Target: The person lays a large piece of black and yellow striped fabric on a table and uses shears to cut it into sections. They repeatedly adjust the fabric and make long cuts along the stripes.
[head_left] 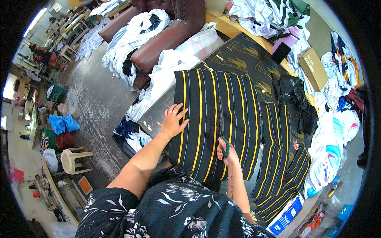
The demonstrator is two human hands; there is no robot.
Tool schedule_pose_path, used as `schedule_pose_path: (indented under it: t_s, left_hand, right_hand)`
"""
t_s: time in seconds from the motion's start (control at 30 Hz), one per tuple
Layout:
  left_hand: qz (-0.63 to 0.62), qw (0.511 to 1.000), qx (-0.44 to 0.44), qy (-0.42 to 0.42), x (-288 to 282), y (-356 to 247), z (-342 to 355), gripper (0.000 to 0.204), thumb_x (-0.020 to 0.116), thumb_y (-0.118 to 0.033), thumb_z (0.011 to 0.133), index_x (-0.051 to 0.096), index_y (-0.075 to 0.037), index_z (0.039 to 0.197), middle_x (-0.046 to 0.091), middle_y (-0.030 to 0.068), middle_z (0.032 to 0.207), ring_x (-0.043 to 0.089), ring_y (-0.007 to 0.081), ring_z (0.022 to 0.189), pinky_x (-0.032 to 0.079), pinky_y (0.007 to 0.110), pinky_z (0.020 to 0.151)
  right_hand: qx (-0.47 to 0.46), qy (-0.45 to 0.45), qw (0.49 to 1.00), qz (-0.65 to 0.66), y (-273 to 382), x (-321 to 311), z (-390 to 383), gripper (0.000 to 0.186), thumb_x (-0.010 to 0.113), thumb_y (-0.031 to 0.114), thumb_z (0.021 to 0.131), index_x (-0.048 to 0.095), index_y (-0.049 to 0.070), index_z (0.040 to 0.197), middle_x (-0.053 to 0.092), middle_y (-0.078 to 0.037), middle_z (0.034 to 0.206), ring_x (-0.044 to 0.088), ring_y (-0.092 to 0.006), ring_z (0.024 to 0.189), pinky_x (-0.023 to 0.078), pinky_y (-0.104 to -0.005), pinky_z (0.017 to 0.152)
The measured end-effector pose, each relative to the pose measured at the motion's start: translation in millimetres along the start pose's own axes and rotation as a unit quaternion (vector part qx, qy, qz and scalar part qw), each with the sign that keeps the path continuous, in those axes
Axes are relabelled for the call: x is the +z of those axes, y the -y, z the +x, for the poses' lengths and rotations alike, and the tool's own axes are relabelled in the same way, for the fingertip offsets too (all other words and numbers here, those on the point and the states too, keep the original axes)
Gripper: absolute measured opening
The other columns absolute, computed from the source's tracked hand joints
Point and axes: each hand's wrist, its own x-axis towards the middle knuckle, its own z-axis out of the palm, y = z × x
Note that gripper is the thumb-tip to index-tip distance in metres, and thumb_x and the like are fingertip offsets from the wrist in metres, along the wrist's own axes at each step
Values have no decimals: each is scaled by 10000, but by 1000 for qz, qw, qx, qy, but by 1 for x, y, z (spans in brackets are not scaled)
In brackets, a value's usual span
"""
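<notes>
Black fabric [200, 115] with yellow and grey stripes lies spread over a dark board in front of me. My left hand [174, 121] rests on its left edge, fingers spread and a ring on one of them. My right hand [227, 154] is closed round the dark green handles of a pair of scissors [225, 145]. The scissors point away from me, into a lengthwise slit between two striped panels. How far the blades are apart is too small to tell. Another striped piece [274, 142] lies to the right, with folded striped cloth [287, 184] nearer me.
The dark printed board [234, 57] extends beyond the fabric. White garments [329, 139] and a cardboard box [312, 69] line the right side. A purple bottle [286, 37] stands at the far right. Beyond the board is a brown armchair [158, 47] piled with cloth; a plastic stool [75, 160] stands left.
</notes>
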Motion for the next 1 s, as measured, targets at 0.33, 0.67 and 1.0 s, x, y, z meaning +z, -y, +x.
schedule_pose_path:
  t_s: [0.33, 0.67, 1.0]
  left_hand:
    - [8, 1000, -1, 6, -1, -1, 1, 504, 712, -307, 815, 593, -165, 1283, 441, 125, 1412, 367, 353, 1331, 281, 540, 1080]
    - [6, 1000, 4, 5, -1, -3, 1, 521, 719, -305, 811, 593, -168, 1297, 455, 124, 1408, 375, 346, 1326, 279, 530, 1083]
    - [14, 1000, 7, 6, -2, -4, 3, 510, 719, -293, 807, 597, -154, 1283, 454, 123, 1410, 376, 353, 1320, 289, 525, 1072]
  right_hand:
    - [33, 8, 998, 60, 14, 5, 10, 395, 678, 513, 874, 523, 150, 851, 451, 4, 590, 407, -118, 447, 315, -276, 442]
    - [24, -7, 999, 32, 41, 17, 26, 438, 712, 527, 843, 480, 157, 801, 437, 30, 558, 398, -83, 415, 299, -246, 390]
    - [-1, -15, 1000, 0, 43, 21, 28, 428, 718, 490, 854, 522, 116, 921, 469, 22, 564, 448, -71, 405, 333, -238, 353]
